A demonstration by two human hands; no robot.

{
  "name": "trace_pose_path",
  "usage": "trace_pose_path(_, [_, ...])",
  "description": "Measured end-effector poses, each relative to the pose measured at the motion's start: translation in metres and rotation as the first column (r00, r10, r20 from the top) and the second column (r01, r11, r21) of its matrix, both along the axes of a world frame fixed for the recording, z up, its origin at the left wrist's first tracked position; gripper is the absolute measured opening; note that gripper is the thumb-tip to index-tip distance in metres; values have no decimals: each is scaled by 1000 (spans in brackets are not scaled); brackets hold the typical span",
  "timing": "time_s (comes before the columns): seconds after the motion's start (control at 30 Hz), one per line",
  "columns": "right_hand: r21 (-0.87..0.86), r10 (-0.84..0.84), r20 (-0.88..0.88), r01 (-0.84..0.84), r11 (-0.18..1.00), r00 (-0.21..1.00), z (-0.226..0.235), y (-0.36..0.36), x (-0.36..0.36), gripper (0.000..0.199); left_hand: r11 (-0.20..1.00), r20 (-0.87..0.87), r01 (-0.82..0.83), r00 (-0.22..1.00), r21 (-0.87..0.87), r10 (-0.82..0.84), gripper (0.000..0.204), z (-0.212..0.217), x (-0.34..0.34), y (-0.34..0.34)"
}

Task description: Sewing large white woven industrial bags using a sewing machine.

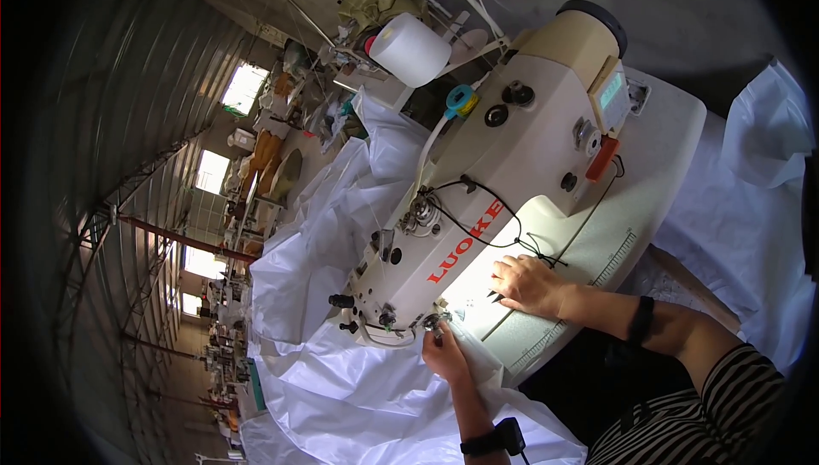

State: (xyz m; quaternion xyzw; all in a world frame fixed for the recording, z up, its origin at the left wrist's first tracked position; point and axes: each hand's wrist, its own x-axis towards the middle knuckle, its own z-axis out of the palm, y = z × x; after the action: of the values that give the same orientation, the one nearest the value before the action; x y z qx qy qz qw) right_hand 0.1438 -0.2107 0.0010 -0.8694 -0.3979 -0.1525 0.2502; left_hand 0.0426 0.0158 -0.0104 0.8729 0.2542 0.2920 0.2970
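A white industrial sewing machine stands tilted across the view, its lamp lighting the bed below the arm. My left hand is at the needle end, thumb and fingers pinched together beside the presser foot. What sits between those fingers is too small to make out. On the lit bed rests my right hand, fingers curled over a small dark pointed tool that is mostly hidden. White sheet material lies under and around my left hand and spreads off the needle end.
A white thread cone stands behind the machine. A black cord loops over its front. More white sheeting is heaped behind the needle end and at the far right. A ruler scale marks the table's near edge.
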Motion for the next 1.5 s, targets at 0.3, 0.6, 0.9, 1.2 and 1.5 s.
trace_pose_path(0.3, [9,-5,5,5,1000,1000,0,-2,1,34,999,58,-14,998,-35,16,25,13,-4,-19])
trace_pose_path(0.6, [15,8,-12,-8,1000,1000,0,0,1,34,995,89,-79,993,57,74,34,0,1,-9])
trace_pose_path(0.9, [5,5,-17,-5,1000,1000,3,-3,1,33,995,-42,-91,995,47,93,18,7,2,-13])
trace_pose_path(1.2, [14,3,9,-3,1000,1000,1,-2,1,33,998,7,-60,998,23,60,16,5,0,-11])
trace_pose_path(1.5, [30,16,1,-16,999,1000,-2,0,2,35,997,128,-58,991,56,50,24,9,-1,-19])
